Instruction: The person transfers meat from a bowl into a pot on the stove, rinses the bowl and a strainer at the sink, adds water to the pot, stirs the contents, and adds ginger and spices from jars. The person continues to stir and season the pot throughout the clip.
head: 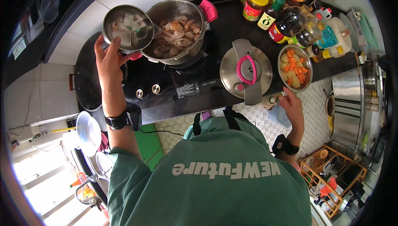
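Note:
My left hand [110, 58] grips a round metal bowl [128, 28] by its near left rim. The bowl is tipped over the left rim of a pressure cooker pot [199, 47] with pink handles, and clear liquid runs from it onto pieces of meat [182, 33] inside. My right hand [291, 106] holds nothing; its fingers are apart, just below a metal bowl of cut carrots and potatoes [293, 68]. Between the pot and that bowl lies the pressure cooker lid [261, 67] with its pink handle.
Sauce bottles [290, 20] and yellow-lidded jars [255, 5] crowd the back right of the black counter. A large black pan [88, 76] is at the left, near two stove knobs [147, 91]. A wooden rack [339, 176] stands on the floor at the lower right.

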Available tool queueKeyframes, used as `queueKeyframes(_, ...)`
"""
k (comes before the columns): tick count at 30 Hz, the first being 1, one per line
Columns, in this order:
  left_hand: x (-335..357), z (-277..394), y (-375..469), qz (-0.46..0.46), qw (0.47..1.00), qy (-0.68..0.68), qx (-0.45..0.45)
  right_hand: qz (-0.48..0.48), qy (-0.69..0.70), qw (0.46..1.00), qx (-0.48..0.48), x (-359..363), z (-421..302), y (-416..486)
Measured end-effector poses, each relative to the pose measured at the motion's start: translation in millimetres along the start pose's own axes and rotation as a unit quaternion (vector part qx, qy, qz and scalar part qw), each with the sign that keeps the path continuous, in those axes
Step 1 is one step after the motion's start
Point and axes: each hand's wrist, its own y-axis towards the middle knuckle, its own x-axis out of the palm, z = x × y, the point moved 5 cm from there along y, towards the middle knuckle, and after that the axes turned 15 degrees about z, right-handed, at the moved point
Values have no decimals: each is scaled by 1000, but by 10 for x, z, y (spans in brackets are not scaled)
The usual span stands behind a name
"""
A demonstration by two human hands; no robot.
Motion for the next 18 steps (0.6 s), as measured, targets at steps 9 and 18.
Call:
queueKeyframes(9, 565, 197, 140, 10, 939, 183, 291, 39, 19, 998, 36, -95, 103, -135)
queueKeyframes(18, 821, 530, -387, 7, 768, 347, 539, 56, 20, 997, 43, -121, 161, -207)
